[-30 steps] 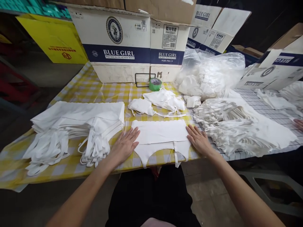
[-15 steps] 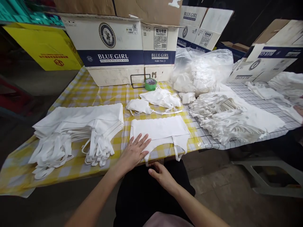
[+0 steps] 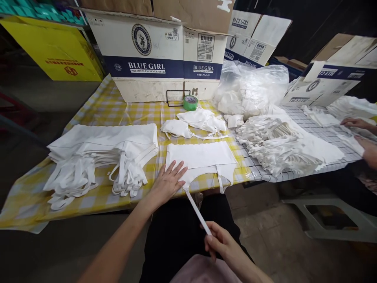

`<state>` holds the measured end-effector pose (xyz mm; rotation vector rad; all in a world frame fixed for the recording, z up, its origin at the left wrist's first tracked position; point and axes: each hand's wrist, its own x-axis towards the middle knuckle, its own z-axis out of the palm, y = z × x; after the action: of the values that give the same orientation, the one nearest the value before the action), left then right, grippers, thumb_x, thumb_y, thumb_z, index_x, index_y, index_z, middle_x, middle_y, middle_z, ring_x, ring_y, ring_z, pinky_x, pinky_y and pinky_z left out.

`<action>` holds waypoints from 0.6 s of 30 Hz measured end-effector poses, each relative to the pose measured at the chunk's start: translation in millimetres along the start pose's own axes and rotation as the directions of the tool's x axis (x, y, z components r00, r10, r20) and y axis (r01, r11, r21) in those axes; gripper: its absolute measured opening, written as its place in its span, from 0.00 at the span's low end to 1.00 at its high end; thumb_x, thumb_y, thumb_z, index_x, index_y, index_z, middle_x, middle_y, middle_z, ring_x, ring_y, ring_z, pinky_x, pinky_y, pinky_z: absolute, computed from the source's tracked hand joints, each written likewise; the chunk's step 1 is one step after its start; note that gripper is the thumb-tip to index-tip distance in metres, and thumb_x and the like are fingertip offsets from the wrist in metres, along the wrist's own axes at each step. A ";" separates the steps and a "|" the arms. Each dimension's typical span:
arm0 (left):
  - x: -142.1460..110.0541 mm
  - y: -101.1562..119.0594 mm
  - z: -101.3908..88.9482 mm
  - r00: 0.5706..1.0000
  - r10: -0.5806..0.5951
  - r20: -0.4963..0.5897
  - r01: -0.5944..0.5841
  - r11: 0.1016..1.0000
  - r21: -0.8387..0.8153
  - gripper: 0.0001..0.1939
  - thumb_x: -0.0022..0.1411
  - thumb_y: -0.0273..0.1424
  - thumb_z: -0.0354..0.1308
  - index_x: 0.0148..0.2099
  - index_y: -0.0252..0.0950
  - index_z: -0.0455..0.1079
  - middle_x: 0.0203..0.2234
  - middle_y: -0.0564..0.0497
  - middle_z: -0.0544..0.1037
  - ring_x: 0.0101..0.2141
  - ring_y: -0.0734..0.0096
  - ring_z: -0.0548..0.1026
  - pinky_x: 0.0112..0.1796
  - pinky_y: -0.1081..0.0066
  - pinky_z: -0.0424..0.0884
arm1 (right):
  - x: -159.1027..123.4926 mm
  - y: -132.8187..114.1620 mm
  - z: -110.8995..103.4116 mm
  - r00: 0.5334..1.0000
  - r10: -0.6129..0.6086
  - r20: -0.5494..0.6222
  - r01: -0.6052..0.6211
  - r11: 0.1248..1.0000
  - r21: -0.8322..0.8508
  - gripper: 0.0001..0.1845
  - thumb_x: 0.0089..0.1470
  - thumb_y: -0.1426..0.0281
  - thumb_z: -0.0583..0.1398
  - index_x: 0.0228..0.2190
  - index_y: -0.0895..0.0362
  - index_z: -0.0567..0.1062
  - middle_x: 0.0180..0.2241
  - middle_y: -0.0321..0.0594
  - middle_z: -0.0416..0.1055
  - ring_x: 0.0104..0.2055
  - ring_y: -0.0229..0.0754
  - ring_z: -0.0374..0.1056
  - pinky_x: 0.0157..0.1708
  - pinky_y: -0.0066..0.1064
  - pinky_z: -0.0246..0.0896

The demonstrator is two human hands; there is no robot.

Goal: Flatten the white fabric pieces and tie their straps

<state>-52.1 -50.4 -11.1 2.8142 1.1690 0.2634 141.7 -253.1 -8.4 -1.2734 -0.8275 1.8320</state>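
Observation:
A white camisole (image 3: 202,155) lies flat at the front of the table with its straps toward me. My left hand (image 3: 169,181) rests on its lower left part, fingers spread. Over my lap, my right hand (image 3: 218,237) pinches the left shoulder strap (image 3: 196,206), which is drawn taut from the garment toward me. The other strap (image 3: 220,184) hangs at the table edge. To the left is a stack of folded white camisoles (image 3: 108,139), their straps bunched at the front. Behind the flat garment lie crumpled white pieces (image 3: 203,120).
A green tape roll (image 3: 190,103) sits before a large Blue Girl carton (image 3: 141,88). Right of it are a clear plastic bag (image 3: 250,86) and a heap of white garments (image 3: 277,145). Another person's hands (image 3: 366,149) work at the far right, above a pale stool (image 3: 330,212).
My right hand has taken the left strap and pulled it back toward my lap, straightening it. My left hand stays on the garment. The other person's hands have come further into view.

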 end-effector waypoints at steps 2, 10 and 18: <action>-0.1 -0.7 0.2 1.000 -0.001 -0.008 0.001 1.000 -0.012 0.25 0.66 0.38 0.42 0.64 0.47 0.47 0.63 0.54 0.50 0.62 0.59 0.46 0.58 0.51 0.45 | -15.8 -3.8 -7.0 0.998 -0.016 -0.060 0.011 0.997 -0.073 0.17 0.55 0.60 0.56 0.44 0.55 0.67 0.22 0.30 0.60 0.23 0.31 0.56 0.25 0.24 0.54; 2.2 9.8 -0.9 0.989 -0.083 -0.123 0.077 0.995 -0.058 0.25 0.64 0.33 0.46 0.63 0.44 0.51 0.61 0.49 0.55 0.61 0.54 0.50 0.56 0.40 0.33 | -51.1 -15.9 -20.3 0.989 -0.005 -0.150 0.006 1.000 0.009 0.22 0.56 0.59 0.55 0.50 0.55 0.65 0.21 0.33 0.67 0.21 0.34 0.62 0.26 0.28 0.55; -24.9 95.2 -54.1 0.969 0.105 -0.223 -0.227 0.736 -0.638 0.22 0.62 0.22 0.44 0.57 0.41 0.60 0.55 0.49 0.66 0.55 0.69 0.62 0.56 0.62 0.58 | -40.7 -73.7 -13.9 1.000 -0.005 0.022 -0.005 0.907 0.421 0.23 0.47 0.74 0.59 0.47 0.57 0.71 0.50 0.52 0.67 0.41 0.47 0.71 0.35 0.33 0.63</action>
<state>-13.5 -134.6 52.4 2.2711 0.6442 0.7808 179.8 -248.6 67.8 -0.9735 -0.4062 1.8975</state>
